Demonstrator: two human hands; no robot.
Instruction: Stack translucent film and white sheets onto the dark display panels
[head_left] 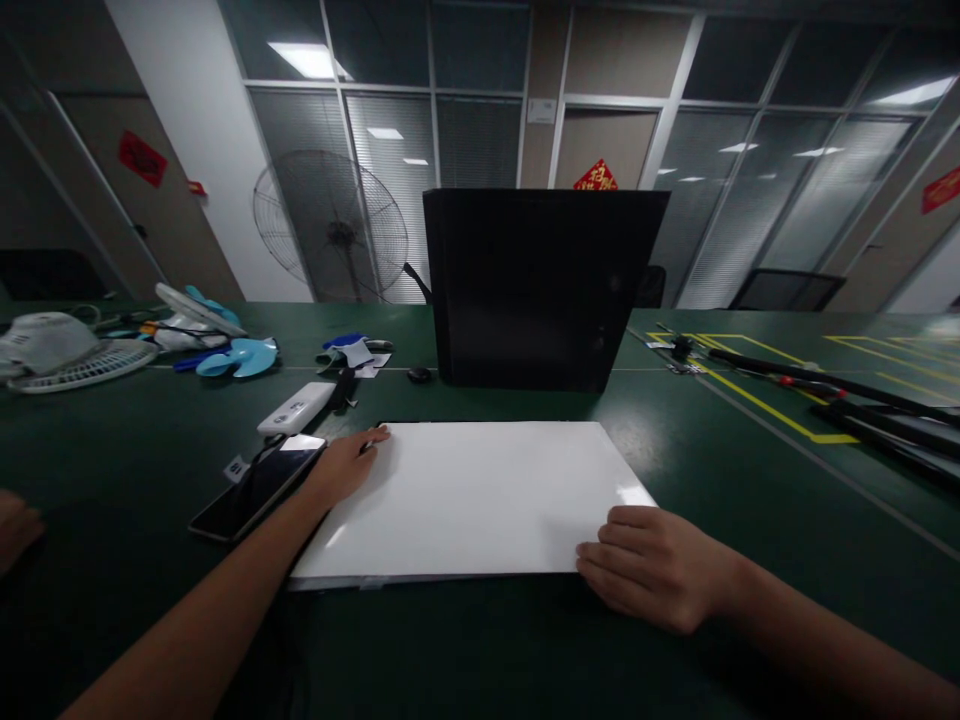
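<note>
The left hand point(346, 468) has its fingers point(379, 434) laid at the far left corner of a flat, glossy white rectangular panel point(480, 500); whether they pinch it from beneath is hidden. The right hand point(664, 565) is curled narrow at the panel's near right corner, its fingers point(600, 558) folded onto the edge and holding it. The panel thus lies flat between the two sets of fingers, reaching from the left ones, farther off, to the right ones, nearer the wearer, on a dark green surface point(712, 460).

Just left of the left fingers, beside the forearm, lies a black, flat, phone-like device point(259, 495) with a glossy face. Slightly beyond it, up and left of those fingers, sits a white oblong plastic device point(296, 408) with a dark end.

Farther past the left fingers are a small round black object point(419, 375) and a crumpled blue, grey and white bundle point(352, 350). Well off to their left are light-blue plastic fan blades point(244, 358) and a white plastic fan grille point(105, 366).

Straight beyond both hands' fingers stands a large black box-like object point(544, 290). Well to the right of the right fingers, and farther away, long black rods point(832, 378) lie near yellow tape lines point(776, 416).
</note>
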